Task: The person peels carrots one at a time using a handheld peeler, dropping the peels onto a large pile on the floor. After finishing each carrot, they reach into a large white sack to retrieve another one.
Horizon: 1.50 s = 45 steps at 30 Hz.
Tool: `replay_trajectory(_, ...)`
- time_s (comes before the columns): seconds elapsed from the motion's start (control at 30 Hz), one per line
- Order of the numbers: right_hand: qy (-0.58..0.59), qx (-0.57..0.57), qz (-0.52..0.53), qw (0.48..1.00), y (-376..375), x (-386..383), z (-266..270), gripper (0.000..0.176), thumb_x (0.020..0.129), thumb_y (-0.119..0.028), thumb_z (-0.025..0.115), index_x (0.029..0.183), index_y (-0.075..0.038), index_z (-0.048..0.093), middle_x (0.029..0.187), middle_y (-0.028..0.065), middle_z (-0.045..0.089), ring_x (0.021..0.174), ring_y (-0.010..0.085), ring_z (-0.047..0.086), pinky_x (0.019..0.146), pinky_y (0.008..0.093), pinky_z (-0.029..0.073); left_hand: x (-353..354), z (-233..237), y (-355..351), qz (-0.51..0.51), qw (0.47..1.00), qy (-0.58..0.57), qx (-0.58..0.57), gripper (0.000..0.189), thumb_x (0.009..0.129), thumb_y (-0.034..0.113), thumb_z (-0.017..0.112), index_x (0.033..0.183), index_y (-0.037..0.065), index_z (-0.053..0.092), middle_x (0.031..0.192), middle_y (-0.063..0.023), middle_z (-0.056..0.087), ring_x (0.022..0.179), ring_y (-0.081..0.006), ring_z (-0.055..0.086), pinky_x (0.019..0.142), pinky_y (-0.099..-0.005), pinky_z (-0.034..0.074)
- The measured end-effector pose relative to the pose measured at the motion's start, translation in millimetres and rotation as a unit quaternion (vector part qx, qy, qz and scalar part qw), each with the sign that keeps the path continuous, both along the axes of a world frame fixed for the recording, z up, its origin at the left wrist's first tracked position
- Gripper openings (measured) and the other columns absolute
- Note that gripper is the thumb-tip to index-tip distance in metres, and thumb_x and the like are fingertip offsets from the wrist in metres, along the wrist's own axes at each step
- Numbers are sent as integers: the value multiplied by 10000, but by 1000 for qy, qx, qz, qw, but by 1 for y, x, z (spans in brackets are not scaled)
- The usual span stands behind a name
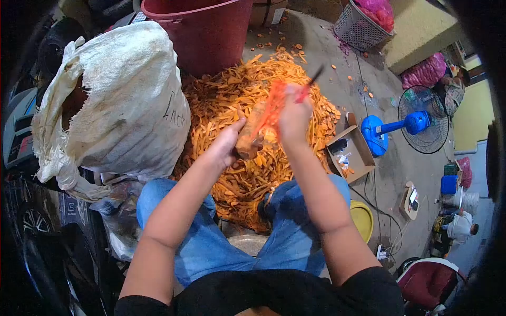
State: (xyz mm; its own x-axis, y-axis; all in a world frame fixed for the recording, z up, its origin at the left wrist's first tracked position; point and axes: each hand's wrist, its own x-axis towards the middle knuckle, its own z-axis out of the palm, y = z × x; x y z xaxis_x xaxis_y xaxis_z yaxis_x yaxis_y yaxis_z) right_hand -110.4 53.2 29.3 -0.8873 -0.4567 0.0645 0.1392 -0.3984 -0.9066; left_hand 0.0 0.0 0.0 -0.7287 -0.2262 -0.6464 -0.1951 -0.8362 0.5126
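Note:
My left hand [226, 142] is closed around a thick, brownish-orange carrot [246, 145], which it holds at a slant over the heap of peels. Along the carrot, my right hand [295, 118] grips a red peeler [302, 95] with a dark end sticking out past the fist. Motion smears this tool and the orange-red streak beside the carrot, so its blade cannot be made out. Beneath both hands lies a big pile of orange carrot peelings [221, 184], with round cut-off ends among them.
A white woven sack [132, 100] stands at left, near a large red tub [197, 37]. On the right are a cardboard box [358, 155], a blue fan [416, 122], a yellow lid-like round [361, 221] and cables. A grey basket [361, 29] stands farther back. People [458, 229] are at far right.

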Motion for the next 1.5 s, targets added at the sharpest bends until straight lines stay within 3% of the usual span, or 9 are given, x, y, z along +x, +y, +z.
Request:
replay_trajectory(0.07, 172, 218, -28, 960, -1, 18, -7, 189, 807, -164, 440, 732, 6, 470, 604, 99, 511, 576, 145, 499, 529, 270, 394, -2, -4, 2, 64, 998, 23, 6, 314, 857, 284, 294, 998, 42, 437, 858, -74, 545, 726, -193, 544, 615, -317, 469)
replay_trajectory(0.43, 171, 360, -386, 832, 18, -101, -30, 252, 806, -240, 431, 743, -1, 483, 606, 108, 514, 544, 225, 479, 534, 344, 379, 8, 19, 13, -136, 984, 68, -90, 320, 862, 248, 287, 1006, -11, 407, 741, -124, 547, 633, -187, 563, 566, -283, 468)
replay_trajectory(0.53, 10, 108, -228, 967, 9, -79, -15, 234, 820, -214, 431, 712, -9, 467, 626, 49, 510, 548, 141, 467, 520, 292, 379, 5, 11, 8, -42, 999, 17, 28, 318, 852, 269, 312, 968, 7, 453, 777, -119, 537, 686, -192, 551, 587, -302, 461)
replay_trajectory(0.6, 67, 127, -145, 979, 2, -40, -10, 227, 825, -197, 427, 698, -12, 461, 634, 29, 506, 539, 122, 449, 505, 275, 373, 1, 1, 3, -17, 999, 19, 41, 316, 849, 276, 317, 968, 19, 456, 784, -112, 537, 681, -195, 549, 589, -305, 460)
replay_trajectory(0.77, 237, 242, -48, 940, -5, 12, -25, 219, 804, -196, 450, 700, -4, 460, 565, 90, 474, 509, 198, 445, 499, 301, 369, -6, -11, 5, 78, 996, 44, 6, 297, 852, 283, 305, 962, 59, 466, 774, -79, 548, 660, -172, 547, 560, -278, 454)
replay_trajectory(0.83, 228, 233, -57, 944, -8, 4, -34, 205, 789, -189, 460, 716, 1, 477, 575, 132, 482, 529, 250, 461, 510, 318, 373, 0, -16, -2, 16, 996, 82, 0, 297, 855, 275, 302, 974, 54, 462, 784, -75, 551, 658, -164, 551, 568, -271, 457)
replay_trajectory(1.1, 195, 339, -350, 851, 17, -97, -24, 230, 797, -213, 451, 723, 0, 490, 645, 141, 529, 572, 257, 495, 546, 344, 382, 5, 18, 20, -69, 985, 50, -151, 317, 856, 289, 318, 973, 24, 448, 774, -82, 547, 659, -151, 561, 554, -271, 467)
replay_trajectory(1.27, 7, 108, -166, 980, 8, -68, -15, 205, 814, -196, 442, 745, -5, 473, 679, 59, 531, 606, 151, 509, 571, 281, 401, 4, 7, 7, -55, 998, 30, -23, 323, 851, 306, 323, 977, 36, 447, 790, -82, 544, 654, -170, 560, 548, -325, 472)
replay_trajectory(1.5, 223, 223, -71, 946, -6, 7, -22, 205, 797, -187, 466, 708, -2, 479, 529, 97, 443, 482, 161, 404, 461, 302, 335, -4, -10, 5, 45, 996, 46, -61, 302, 852, 262, 262, 1001, 81, 451, 811, -86, 557, 644, -162, 559, 554, -301, 471)
